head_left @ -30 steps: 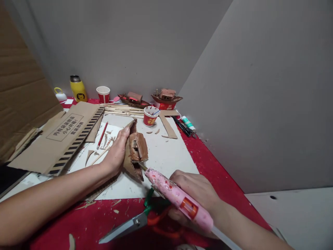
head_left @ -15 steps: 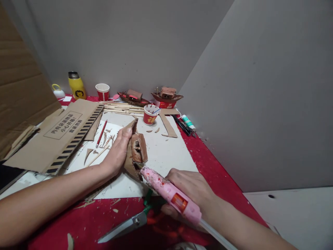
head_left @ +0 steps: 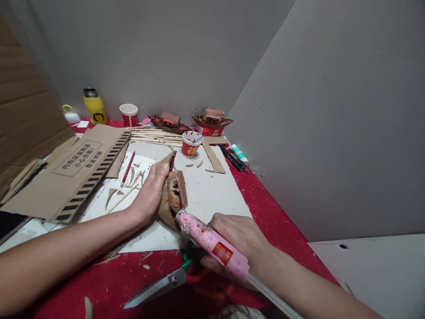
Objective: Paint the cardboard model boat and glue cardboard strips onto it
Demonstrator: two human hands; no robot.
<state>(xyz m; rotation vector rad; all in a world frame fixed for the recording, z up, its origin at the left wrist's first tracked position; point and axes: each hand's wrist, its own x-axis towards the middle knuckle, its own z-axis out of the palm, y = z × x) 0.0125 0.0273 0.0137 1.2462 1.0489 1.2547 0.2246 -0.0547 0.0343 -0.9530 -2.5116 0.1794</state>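
My left hand (head_left: 150, 188) is closed around the side of a cardboard model boat (head_left: 165, 211), which is tilted toward me. A brown cabin (head_left: 177, 189) with an opening in its end sits on the boat. My right hand (head_left: 234, 232) grips a pink hot glue gun (head_left: 212, 243), with a clear glue stick (head_left: 270, 294) coming out of its rear. The gun's tip is at the near end of the boat; whether it touches is hidden. Below the boat, scissors (head_left: 162, 285) with green handles lie on the red cloth (head_left: 109, 283).
Two finished-looking model boats (head_left: 212, 119) stand at the back beside paper cups (head_left: 192, 146) and a yellow bottle (head_left: 95, 106). Thin wooden sticks (head_left: 156, 136) lie before them. A printed cardboard sheet (head_left: 71, 177), a red pencil (head_left: 128, 169) and scraps are on the left; markers (head_left: 231, 158) on the right.
The glue gun and my right hand have shifted slightly left along the boat's near end. My left hand keeps its hold. The whole view has moved a little.
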